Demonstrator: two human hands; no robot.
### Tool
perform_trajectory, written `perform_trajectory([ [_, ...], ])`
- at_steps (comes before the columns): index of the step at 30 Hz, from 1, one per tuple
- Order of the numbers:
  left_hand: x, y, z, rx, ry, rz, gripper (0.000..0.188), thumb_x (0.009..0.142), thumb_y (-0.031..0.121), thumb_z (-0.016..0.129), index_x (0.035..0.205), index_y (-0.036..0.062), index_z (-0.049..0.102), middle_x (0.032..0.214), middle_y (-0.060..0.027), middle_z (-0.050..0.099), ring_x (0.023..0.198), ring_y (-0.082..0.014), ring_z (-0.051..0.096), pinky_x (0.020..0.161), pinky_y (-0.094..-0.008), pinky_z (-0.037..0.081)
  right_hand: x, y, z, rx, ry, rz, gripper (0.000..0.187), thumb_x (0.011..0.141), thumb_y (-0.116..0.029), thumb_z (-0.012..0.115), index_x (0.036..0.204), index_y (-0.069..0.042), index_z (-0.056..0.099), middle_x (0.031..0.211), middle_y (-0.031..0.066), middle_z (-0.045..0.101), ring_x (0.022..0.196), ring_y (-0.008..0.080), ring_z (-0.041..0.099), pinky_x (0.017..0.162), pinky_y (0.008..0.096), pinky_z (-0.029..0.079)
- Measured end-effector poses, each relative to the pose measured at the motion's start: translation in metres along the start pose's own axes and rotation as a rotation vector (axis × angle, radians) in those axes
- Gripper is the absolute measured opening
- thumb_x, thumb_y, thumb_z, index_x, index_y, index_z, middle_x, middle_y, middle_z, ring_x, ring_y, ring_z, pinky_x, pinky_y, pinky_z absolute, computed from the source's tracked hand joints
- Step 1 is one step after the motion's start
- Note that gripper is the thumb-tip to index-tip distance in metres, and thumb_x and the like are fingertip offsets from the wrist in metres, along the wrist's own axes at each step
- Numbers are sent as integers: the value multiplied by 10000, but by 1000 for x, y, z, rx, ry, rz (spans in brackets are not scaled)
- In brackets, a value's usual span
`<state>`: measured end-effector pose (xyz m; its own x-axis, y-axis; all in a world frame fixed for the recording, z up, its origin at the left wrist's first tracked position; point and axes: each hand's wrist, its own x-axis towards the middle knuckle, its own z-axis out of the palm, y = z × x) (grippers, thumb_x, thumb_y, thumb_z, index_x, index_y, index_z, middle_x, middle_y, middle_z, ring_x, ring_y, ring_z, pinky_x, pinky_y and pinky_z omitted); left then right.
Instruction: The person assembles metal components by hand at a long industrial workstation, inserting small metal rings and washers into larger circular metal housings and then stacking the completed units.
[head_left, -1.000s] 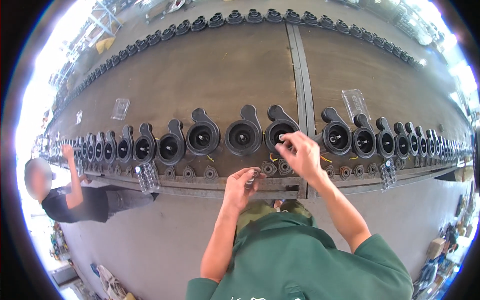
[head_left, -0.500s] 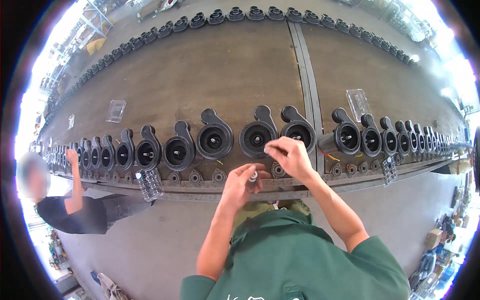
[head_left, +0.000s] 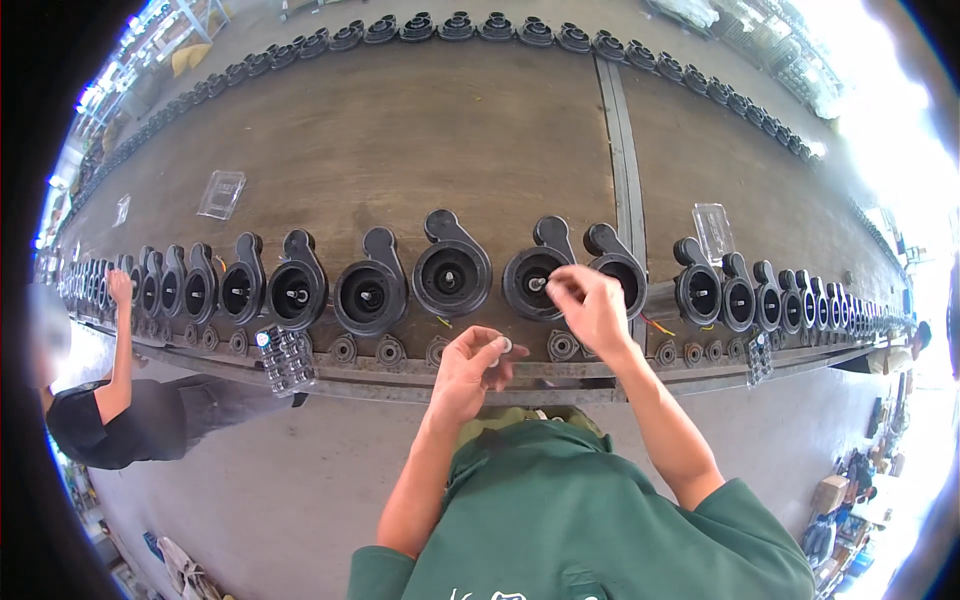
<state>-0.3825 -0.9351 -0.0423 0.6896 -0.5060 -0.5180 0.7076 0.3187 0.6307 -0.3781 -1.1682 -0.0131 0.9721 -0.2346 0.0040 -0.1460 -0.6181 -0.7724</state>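
My left hand (head_left: 470, 370) is closed on a small whitish ring (head_left: 506, 345), pinched by the thumb above the front edge of the bench. My right hand (head_left: 598, 312) reaches into a round black pump-like housing (head_left: 516, 290) with a side spout. Its fingers are pinched together beside the pale metal shaft (head_left: 538, 284) in the middle of the housing; what lies between them, if anything, is hidden. Another black housing (head_left: 452, 280) stands just to the left, and one more (head_left: 625, 285) sits partly behind my right hand.
Similar housings run in a row along the bench (head_left: 400, 140), with another row at the far edge. Flat flanges (head_left: 563, 345) line the front. Clear trays of small parts (head_left: 287, 360) (head_left: 760, 358) sit at the edge. A co-worker (head_left: 120, 410) works at the left.
My right hand has moved from in front of the housing to its central shaft. The pale piece seen at its fingertips no longer shows there. My left hand keeps its ring.
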Motion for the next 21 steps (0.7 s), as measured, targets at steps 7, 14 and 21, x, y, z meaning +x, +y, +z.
perform_trajectory([
  [7,0,-13,9,-72,85,54,141,1011,166,698,1092,53,724,803,-24,671,625,-112,612,489,-237,442,-34,-42,1,340,-414,199,270,924,-196,787,1074,25,752,967,127,796,866,152,750,811,312,582],
  [14,-9,-3,4,-55,133,135,231,1052,213,633,1087,-1,715,849,-89,723,587,-112,599,488,-254,435,-18,-40,20,360,-406,178,282,902,-189,814,1071,29,756,957,116,797,871,130,737,816,317,581],
  [21,-15,-21,-46,-259,83,147,250,1053,175,591,1157,-45,650,1032,-202,729,782,-214,671,665,-326,542,55,-53,76,159,-298,21,265,861,-245,811,1026,-39,793,904,132,788,844,213,757,802,340,579],
])
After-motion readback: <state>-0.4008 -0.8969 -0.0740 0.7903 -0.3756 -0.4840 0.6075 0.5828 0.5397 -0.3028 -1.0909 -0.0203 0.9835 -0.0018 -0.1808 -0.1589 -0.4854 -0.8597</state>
